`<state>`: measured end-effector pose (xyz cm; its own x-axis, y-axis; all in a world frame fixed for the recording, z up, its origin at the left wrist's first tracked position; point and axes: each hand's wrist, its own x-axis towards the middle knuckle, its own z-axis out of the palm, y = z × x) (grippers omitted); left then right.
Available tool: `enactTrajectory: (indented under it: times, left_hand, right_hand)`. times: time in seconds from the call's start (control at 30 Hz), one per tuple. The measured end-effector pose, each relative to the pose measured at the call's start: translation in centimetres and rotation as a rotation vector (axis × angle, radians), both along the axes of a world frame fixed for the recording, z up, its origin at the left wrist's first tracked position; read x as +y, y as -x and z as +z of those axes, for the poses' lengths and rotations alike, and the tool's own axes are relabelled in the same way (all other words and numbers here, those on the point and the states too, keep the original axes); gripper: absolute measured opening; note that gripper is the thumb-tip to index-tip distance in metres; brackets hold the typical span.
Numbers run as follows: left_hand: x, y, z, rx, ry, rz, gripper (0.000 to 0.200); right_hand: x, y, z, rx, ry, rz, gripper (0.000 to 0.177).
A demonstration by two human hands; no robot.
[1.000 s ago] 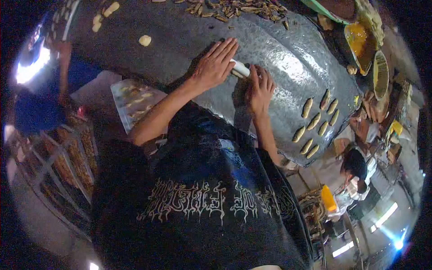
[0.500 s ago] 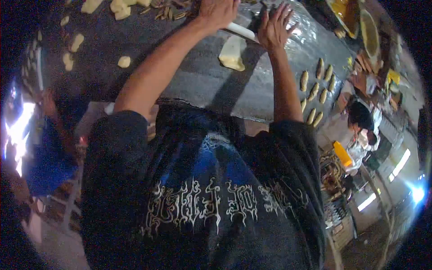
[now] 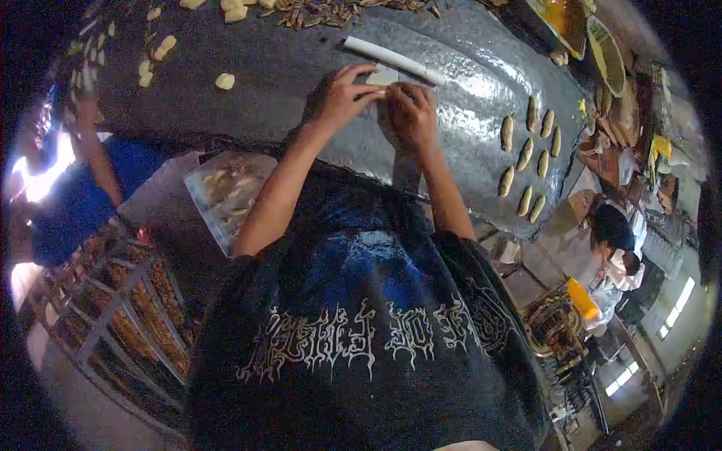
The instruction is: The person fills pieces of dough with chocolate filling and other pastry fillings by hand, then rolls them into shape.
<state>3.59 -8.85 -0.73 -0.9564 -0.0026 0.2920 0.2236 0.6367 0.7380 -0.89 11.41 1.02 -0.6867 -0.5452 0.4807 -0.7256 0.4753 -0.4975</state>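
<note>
A flat piece of pale dough [image 3: 382,77] lies on the dark worktop between my hands, partly covered by my fingers. My left hand [image 3: 346,98] pinches its near left edge between thumb and fingers. With curled fingers, my right hand [image 3: 410,111] grips the same edge from the right side. Just beyond the dough rests a white rolling pin [image 3: 395,60], touched by neither hand. Several shaped dough rolls [image 3: 525,154] sit in rows to the right of my right hand. A small lump of dough [image 3: 225,81] is off to the left.
Strips of brown filling [image 3: 320,11] and more dough lumps [image 3: 235,10] lie at the far side. A metal tray [image 3: 218,195] is by my left arm. At the left stands a rack [image 3: 128,316], near a person in blue [image 3: 98,195]. Containers [image 3: 560,26] stand far right.
Both hands have left the rolling pin and come back toward me, onto the dough edge. The pin now lies loose beyond the dough. The view has shifted somewhat.
</note>
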Motion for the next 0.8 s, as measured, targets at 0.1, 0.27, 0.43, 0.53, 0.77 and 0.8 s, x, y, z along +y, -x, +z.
enactTrajectory:
  times: [0.1, 0.27, 0.43, 0.53, 0.77, 0.8]
  left_hand:
    - [0.1, 0.4, 0.5, 0.004, -0.010, 0.045, 0.017]
    - [2.9, -2.0, 2.7, -0.002, -0.061, 0.191, 0.033]
    - [2.9, -2.4, 0.3, 0.083, 0.067, 0.136, 0.034]
    - [0.9, 1.2, 0.0, 0.121, 0.087, 0.145, 0.026]
    - [0.5, 0.3, 1.6, -0.050, -0.033, 0.059, 0.045]
    - [0.5, -0.1, 3.5, -0.124, 0.128, -0.104, 0.050]
  right_hand:
    - [-0.5, 0.7, -0.7, -0.030, 0.023, -0.078, 0.033]
    - [-0.8, -2.7, 0.5, -0.148, -0.027, -0.064, 0.057]
    - [-2.2, -4.1, 0.5, -0.167, -0.089, -0.068, 0.058]
    - [-3.0, -1.1, 0.0, -0.120, -0.186, -0.140, 0.060]
    - [-4.6, -0.5, 2.5, -0.314, -0.458, -0.325, 0.073]
    - [-4.9, -1.3, 2.2, -0.370, -0.403, -0.295, 0.075]
